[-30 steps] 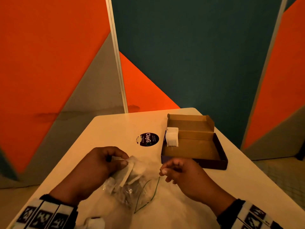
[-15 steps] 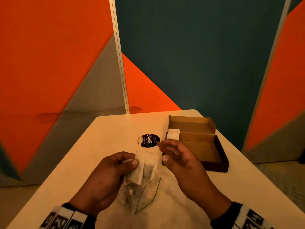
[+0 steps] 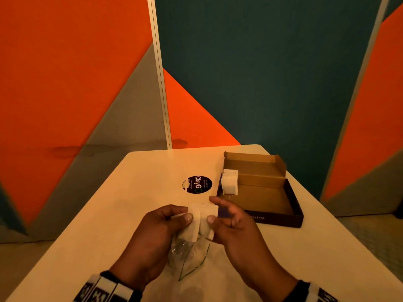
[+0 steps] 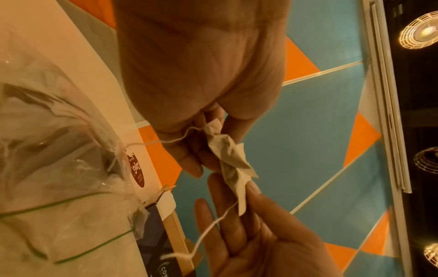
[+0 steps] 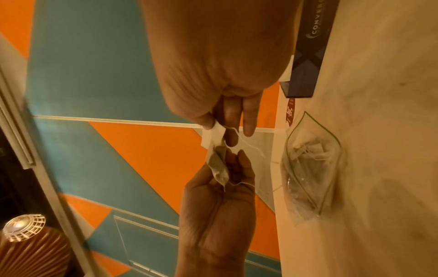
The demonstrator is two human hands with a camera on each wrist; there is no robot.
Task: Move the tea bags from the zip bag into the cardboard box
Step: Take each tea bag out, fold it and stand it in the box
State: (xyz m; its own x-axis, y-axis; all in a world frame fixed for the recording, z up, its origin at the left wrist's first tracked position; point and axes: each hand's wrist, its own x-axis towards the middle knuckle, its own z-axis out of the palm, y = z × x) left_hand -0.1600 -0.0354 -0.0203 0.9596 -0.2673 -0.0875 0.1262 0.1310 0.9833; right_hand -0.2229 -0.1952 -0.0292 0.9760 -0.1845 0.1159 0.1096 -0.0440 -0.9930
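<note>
Just above the table, a pale tea bag (image 3: 199,219) is stretched between my two hands; whether it is one bag or two I cannot tell. My left hand (image 3: 183,215) pinches its left side with thumb and fingers. Its right side is pinched by my right hand (image 3: 214,211). Thin strings hang from the tea bag (image 4: 228,161) in the left wrist view. Beneath the hands the clear zip bag (image 3: 187,256) lies open on the table with more tea bags inside. Farther right stands the open cardboard box (image 3: 263,192), with tea bags (image 3: 230,182) leaning on its left wall.
A round black sticker (image 3: 197,184) sits on the cream table (image 3: 130,203) left of the box. Orange, teal and grey wall panels stand close behind the far edge. The table's right edge runs just beyond the box.
My left hand lifted the tea bag out of the zip bag and brought it toward the middle. My right hand came in and took hold of its other side.
</note>
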